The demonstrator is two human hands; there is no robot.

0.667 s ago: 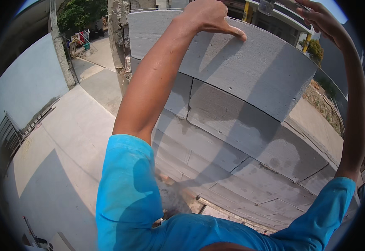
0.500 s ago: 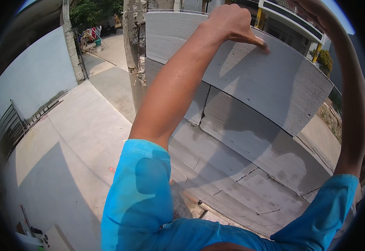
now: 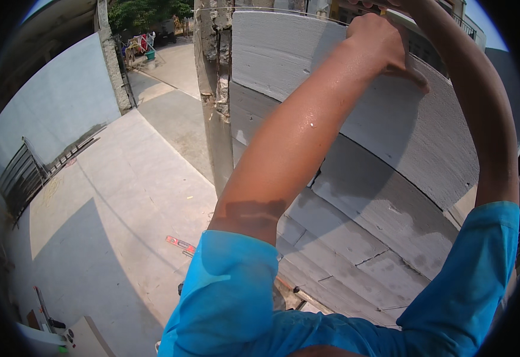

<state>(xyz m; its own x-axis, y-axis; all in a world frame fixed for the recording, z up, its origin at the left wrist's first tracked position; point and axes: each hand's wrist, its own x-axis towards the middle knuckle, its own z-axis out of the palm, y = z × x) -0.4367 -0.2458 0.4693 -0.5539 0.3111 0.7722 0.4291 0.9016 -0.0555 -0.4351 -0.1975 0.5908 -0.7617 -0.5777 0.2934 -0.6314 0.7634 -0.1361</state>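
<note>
On top of a wall of stacked grey rectangular blocks (image 3: 355, 217) sits a long, pale grey, flat-faced block (image 3: 403, 122); at its upper edge the bare left hand (image 3: 382, 44) lays its thumb against the front face, other fingers hidden, grip impossible to tell; nearby, the bare right hand (image 3: 385, 3) is cut off, its finger state likewise unclear

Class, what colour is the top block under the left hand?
The top block is grey, best seen in the head view.
</note>
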